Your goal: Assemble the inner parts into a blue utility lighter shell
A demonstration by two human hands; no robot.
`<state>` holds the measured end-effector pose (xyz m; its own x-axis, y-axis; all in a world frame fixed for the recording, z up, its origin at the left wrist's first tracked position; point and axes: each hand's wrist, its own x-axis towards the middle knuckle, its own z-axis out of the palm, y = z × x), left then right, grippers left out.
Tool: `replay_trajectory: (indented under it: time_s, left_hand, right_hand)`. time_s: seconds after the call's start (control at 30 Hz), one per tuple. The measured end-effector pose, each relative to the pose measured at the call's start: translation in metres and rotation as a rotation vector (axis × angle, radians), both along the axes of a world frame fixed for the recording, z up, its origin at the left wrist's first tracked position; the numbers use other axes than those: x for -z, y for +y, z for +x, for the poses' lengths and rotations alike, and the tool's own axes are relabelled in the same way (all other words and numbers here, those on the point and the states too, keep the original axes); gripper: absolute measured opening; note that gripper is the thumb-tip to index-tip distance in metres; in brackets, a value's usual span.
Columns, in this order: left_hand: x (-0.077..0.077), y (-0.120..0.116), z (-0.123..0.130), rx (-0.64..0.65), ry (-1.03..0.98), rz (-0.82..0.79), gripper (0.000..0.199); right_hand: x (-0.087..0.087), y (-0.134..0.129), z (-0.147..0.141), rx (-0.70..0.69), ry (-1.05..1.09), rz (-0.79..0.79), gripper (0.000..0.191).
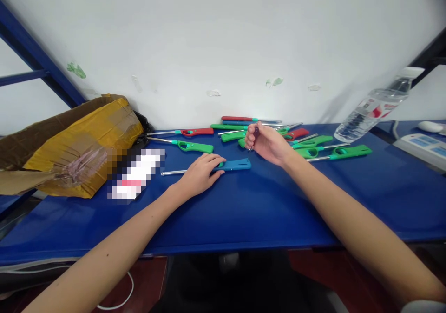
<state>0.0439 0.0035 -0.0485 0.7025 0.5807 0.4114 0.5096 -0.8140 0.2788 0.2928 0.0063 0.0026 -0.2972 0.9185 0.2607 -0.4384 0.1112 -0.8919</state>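
Observation:
A blue long-nosed gas lighter lies flat on the blue table, its metal tube toward the left. My left hand grips it around the trigger part and presses it to the tabletop. Just above the lighter's handle end is my right hand, fingers closed around a small dark-handled tool. A thin tip shows below those fingers, but its exact kind is hidden. Near my left hand lie a green lighter and a red lighter. Several more lighters, mostly green, are spread behind and beside my right hand, including a green one.
A cardboard box with yellow tape stands at the left, beside a pixelated white item. A tilted clear water bottle is at the right, near a white device. The white wall closes off the table's back.

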Motion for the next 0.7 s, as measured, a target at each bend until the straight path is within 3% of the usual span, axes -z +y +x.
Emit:
replay_trajectory:
  time_s: [0.2, 0.7]
  left_hand:
    - [-0.0018, -0.0009, 0.0014, -0.001, -0.006, -0.007, 0.03]
    - [-0.0007, 0.0001, 0.0014, 0.022, -0.016, -0.012, 0.03]
  right_hand:
    - [0.0053, 0.0023, 0.0017, 0.097, -0.044, 0.085, 0.03]
    - [0.0011, -0.0008, 0.0001, 0.212, -0.017, 0.042, 0.026]
